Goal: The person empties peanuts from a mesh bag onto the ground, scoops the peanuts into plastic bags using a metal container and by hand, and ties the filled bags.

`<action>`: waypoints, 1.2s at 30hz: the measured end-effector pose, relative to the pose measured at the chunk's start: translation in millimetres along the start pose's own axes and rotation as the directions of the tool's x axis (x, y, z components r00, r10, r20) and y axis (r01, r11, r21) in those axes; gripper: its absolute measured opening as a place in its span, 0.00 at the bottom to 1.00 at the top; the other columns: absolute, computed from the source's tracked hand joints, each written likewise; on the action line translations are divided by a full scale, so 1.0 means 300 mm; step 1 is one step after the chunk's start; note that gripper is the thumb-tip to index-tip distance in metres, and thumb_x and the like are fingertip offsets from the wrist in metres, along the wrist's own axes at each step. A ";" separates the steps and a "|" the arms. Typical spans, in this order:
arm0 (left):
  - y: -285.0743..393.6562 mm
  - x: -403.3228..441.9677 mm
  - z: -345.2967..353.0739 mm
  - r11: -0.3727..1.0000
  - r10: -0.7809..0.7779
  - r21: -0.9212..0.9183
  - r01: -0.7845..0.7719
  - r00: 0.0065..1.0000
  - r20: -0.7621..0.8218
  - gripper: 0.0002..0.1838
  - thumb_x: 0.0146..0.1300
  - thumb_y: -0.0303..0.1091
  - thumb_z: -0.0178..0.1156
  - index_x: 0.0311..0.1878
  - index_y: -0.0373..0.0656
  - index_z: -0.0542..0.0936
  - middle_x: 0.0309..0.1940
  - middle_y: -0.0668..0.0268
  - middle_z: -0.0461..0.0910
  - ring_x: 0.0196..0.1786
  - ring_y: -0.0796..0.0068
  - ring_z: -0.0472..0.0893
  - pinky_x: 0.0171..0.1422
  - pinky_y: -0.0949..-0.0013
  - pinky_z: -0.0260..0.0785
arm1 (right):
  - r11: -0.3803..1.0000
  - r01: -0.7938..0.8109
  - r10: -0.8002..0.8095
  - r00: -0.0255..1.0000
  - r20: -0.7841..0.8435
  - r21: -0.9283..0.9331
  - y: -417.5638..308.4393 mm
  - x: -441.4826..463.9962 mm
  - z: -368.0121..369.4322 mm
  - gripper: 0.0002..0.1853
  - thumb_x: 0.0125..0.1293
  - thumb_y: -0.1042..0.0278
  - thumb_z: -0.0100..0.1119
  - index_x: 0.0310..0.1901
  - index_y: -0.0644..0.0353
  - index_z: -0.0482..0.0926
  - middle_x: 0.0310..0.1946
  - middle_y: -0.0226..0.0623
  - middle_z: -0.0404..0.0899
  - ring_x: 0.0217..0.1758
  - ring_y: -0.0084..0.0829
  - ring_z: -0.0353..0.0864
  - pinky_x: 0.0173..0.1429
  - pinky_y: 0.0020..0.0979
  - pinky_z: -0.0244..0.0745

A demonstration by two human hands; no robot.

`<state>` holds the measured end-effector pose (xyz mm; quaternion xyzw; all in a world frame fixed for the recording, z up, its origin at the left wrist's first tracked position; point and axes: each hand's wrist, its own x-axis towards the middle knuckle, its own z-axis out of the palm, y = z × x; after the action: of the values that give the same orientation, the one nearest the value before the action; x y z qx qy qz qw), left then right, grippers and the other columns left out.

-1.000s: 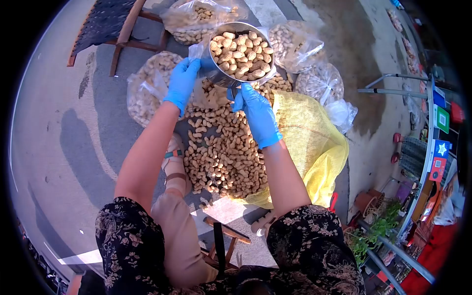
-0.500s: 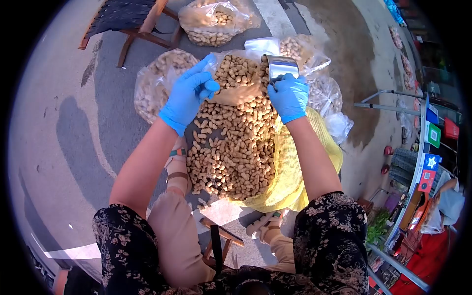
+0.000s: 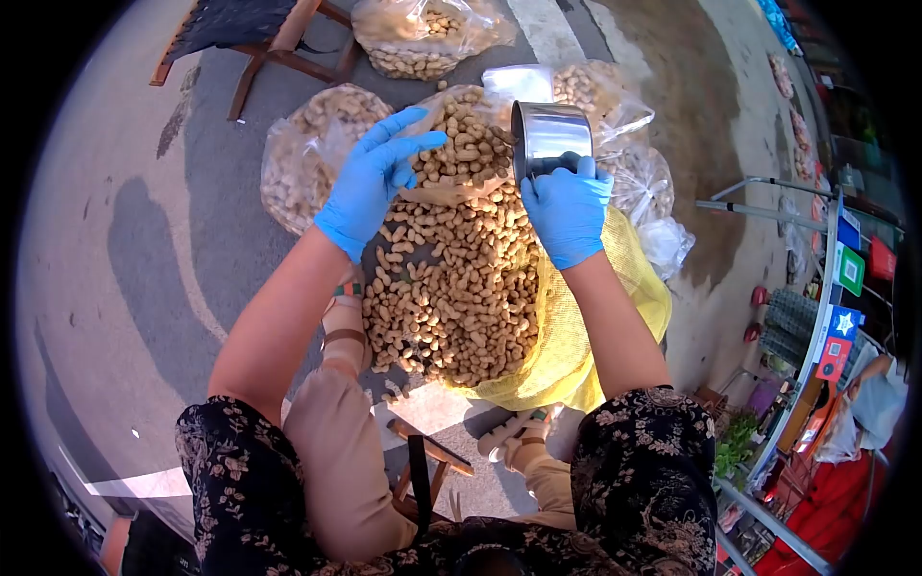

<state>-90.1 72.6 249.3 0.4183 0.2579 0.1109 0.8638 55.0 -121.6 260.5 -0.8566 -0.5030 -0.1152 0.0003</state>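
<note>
My right hand [image 3: 567, 211], in a blue glove, is closed on a shiny stainless steel cup [image 3: 560, 130], tipped on its side with its mouth facing left. Left of the cup is a clear plastic bag of peanuts [image 3: 466, 144]. My left hand [image 3: 365, 187], also gloved in blue, is at the bag's left edge with its fingers stretched out; whether they touch the plastic I cannot tell. Below both hands a heap of loose peanuts [image 3: 461, 298] spreads over a yellow mesh sack [image 3: 605, 317].
More filled peanut bags stand around: one at left [image 3: 307, 163], one at the back [image 3: 413, 48], others at right. A wooden folding stool [image 3: 264, 48] is at the upper left. A metal-framed stall [image 3: 826, 317] with signs lines the right side.
The cup has turned more onto its side, its mouth now showing at left, and peanuts heap higher in the bag. My left hand's fingers have straightened from a curled pose.
</note>
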 end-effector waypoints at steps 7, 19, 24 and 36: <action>-0.015 -0.014 0.027 0.983 -0.029 0.176 0.054 0.990 -0.141 0.25 0.60 0.32 0.52 0.60 0.33 0.64 0.46 0.59 0.78 0.22 0.85 0.60 0.29 0.80 0.60 | 0.217 -0.744 0.698 0.571 0.432 0.632 0.253 -0.403 0.108 0.15 0.60 0.58 0.57 0.24 0.62 0.78 0.18 0.40 0.75 0.28 0.35 0.75 0.36 0.36 0.69; -0.053 -0.044 0.020 0.944 -0.244 0.219 0.248 0.969 -0.045 0.18 0.65 0.32 0.45 0.55 0.36 0.73 0.22 0.69 0.78 0.19 0.86 0.66 0.25 0.82 0.60 | 0.738 -0.460 0.463 0.877 0.126 0.493 0.201 -0.106 -0.069 0.10 0.59 0.61 0.57 0.33 0.59 0.80 0.29 0.45 0.79 0.32 0.42 0.79 0.37 0.39 0.72; -0.083 -0.080 0.020 0.918 -0.236 0.309 0.250 0.968 -0.083 0.18 0.65 0.32 0.44 0.56 0.38 0.73 0.20 0.70 0.76 0.18 0.86 0.65 0.23 0.84 0.57 | 0.894 -0.362 0.356 0.932 0.072 0.263 0.106 0.235 0.326 0.26 0.56 0.51 0.58 0.52 0.57 0.71 0.43 0.47 0.76 0.47 0.46 0.75 0.51 0.42 0.71; -0.120 -0.198 -0.086 0.960 -0.203 0.188 0.208 0.978 -0.045 0.14 0.62 0.28 0.44 0.44 0.37 0.79 0.14 0.72 0.71 0.17 0.85 0.68 0.24 0.81 0.62 | -0.422 -0.432 0.612 0.513 0.602 0.797 0.253 0.074 0.420 0.12 0.64 0.64 0.43 0.36 0.63 0.73 0.29 0.38 0.80 0.32 0.25 0.79 0.38 0.27 0.74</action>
<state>-154.9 43.2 228.8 0.4691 0.3203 0.0003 0.8230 155.6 -125.2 151.0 -0.6956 0.0715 0.2279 0.6776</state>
